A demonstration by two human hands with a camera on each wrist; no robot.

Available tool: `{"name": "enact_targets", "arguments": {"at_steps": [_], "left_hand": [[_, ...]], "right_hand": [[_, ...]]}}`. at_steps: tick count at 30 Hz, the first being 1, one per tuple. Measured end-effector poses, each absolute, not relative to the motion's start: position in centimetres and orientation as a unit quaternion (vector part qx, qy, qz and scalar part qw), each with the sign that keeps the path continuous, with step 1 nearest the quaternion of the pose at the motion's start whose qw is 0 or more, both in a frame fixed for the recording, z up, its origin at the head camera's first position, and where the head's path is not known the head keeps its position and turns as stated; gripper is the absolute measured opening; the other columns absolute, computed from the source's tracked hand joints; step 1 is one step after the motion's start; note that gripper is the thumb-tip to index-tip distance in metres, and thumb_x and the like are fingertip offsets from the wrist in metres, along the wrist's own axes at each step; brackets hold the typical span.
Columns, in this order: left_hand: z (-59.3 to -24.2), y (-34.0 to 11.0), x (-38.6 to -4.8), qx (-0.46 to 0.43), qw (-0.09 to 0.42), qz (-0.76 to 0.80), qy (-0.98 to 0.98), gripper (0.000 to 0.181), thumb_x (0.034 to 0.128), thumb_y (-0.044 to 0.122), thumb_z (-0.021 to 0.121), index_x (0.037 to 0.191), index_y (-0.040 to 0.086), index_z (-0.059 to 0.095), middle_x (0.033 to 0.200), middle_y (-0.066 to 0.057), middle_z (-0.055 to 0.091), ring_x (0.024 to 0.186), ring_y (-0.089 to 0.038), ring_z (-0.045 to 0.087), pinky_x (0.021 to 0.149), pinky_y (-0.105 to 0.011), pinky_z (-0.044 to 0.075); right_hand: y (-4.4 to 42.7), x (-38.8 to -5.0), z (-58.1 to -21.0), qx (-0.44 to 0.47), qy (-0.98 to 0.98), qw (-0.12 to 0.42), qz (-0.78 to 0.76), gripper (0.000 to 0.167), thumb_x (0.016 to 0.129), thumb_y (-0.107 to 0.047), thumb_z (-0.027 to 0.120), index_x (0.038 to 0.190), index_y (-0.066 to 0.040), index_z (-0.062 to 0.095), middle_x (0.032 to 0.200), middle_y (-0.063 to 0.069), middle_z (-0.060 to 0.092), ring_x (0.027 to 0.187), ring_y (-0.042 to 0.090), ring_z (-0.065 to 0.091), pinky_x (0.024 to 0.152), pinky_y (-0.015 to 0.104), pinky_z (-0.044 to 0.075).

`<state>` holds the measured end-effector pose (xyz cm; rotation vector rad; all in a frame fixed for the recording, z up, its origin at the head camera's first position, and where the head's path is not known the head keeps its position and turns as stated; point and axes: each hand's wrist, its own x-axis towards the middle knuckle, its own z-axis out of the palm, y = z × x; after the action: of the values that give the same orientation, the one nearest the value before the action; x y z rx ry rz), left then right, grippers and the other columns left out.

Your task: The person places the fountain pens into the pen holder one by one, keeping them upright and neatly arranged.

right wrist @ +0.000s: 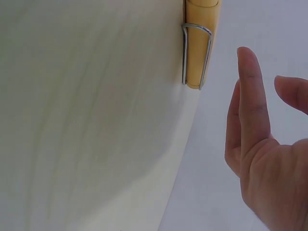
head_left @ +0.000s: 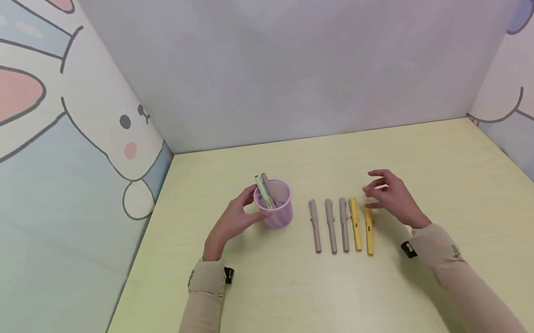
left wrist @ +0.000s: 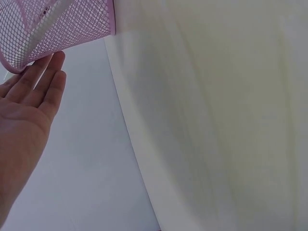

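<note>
A pink mesh cup (head_left: 280,219) stands on the table with a pale green pen (head_left: 263,191) and a grey-brown pen (head_left: 267,184) leaning in it. My left hand (head_left: 237,217) holds the cup from the left, thumb at the front; the left wrist view shows fingers against its mesh (left wrist: 72,24). Right of the cup lie three grey-mauve pens (head_left: 315,227) (head_left: 331,226) (head_left: 344,224) and two yellow pens (head_left: 355,224) (head_left: 369,231), side by side. Over the top end of the rightmost yellow pen is my right hand (head_left: 391,196), fingers apart, gripping nothing; its fingers partly hide that pen.
The pale yellow table (head_left: 273,308) meets a plain grey wall (head_left: 284,60) at the back. Panels with cartoon drawings (head_left: 20,216) rise along the left and right sides.
</note>
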<state>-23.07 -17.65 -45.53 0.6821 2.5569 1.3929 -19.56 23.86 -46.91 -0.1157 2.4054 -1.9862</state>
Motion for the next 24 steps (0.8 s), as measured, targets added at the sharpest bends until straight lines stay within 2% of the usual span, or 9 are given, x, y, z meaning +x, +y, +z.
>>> {"name": "enact_targets", "arguments": {"at_steps": [17,24], "left_hand": [[-45.3,-17.6,-23.0,0.23,0.077,0.462,0.853,0.08,0.0934,0.031,0.077,0.159,0.009,0.038,0.155,-0.016,0.049,0.137,-0.039,0.05,0.111,-0.059,0.04],[-45.4,-17.7,-23.0,0.233,0.076,0.462,0.852,0.081,0.0934,0.032,0.077,0.16,0.009,0.037,0.155,-0.017,0.048,0.137,-0.04,0.049,0.111,-0.06,0.04]], "right_hand": [[25.0,-18.9,-47.1,-0.017,0.787,0.027,-0.617,0.059,0.105,-0.007,0.058,0.152,0.012,0.028,0.117,0.027,0.05,0.097,0.023,0.064,0.08,0.042,0.062],[25.3,-18.5,-47.0,-0.011,0.787,0.06,-0.614,0.059,0.105,-0.006,0.057,0.152,0.013,0.027,0.121,0.029,0.049,0.098,0.02,0.064,0.079,0.042,0.062]]}}
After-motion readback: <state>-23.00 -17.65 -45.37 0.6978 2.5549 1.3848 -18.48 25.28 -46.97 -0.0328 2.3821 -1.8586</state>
